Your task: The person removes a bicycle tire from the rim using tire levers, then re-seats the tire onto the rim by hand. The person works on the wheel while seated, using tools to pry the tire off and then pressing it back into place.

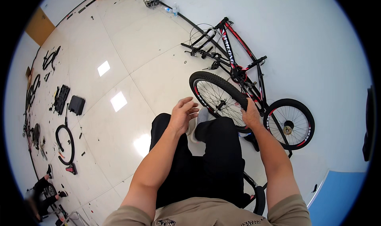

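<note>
A bicycle wheel (220, 104) with a knobby black tyre, thin spokes and red-and-white rim marks leans tilted in front of my knees. My right hand (251, 114) is closed round the tyre at its right side. To the left of the wheel, my left hand (184, 114) hovers near the rim with its fingers loosely bent and apart, holding nothing. Just beyond the wheel, a black-and-red bicycle frame (228, 47) rests by the wall. Another wheel (289, 126), with a sprocket cluster at its hub, stands to the right. Part of the held wheel's lower edge is hidden behind my leg.
At left on the tiled floor lie an open tool case (61, 100), a dark box (76, 105) and a loose tyre (73, 146). Another person (43, 194) is at lower left. A wire basket (151, 2) and bottles (174, 9) sit by the far wall.
</note>
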